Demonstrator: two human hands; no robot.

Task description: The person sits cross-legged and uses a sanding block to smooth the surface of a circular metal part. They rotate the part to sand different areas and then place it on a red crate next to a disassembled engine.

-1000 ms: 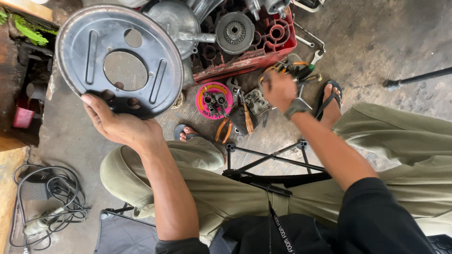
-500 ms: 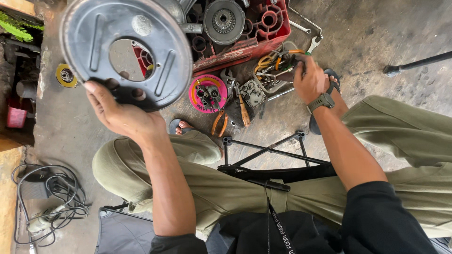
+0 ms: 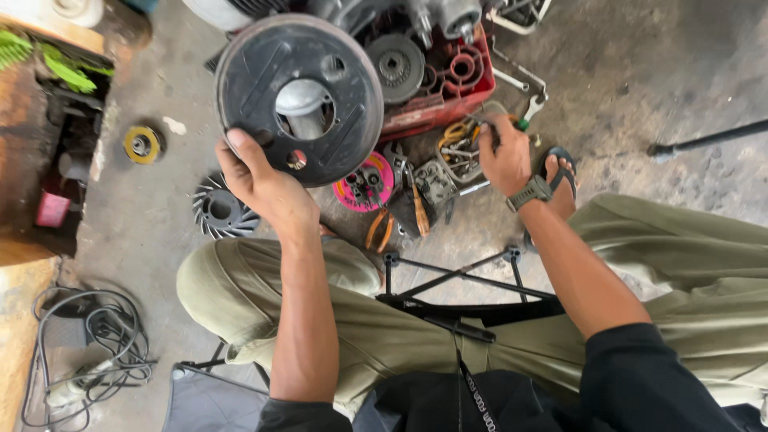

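No screens, no signs. One small pink box-like package [image 3: 53, 210] at the left edge — rectangular, its face too blurred to make out.

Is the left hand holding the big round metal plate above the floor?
Yes, the left hand grips the lower edge of the round metal plate and holds it up in front of the red crate.

The stained concrete floor [image 3: 640, 72] carries a red crate [image 3: 448, 88] of metal parts beyond the fingers, a pink disc [image 3: 364, 184] between them, and a finned wheel [image 3: 218, 212] below the left fingers [image 3: 232, 156].
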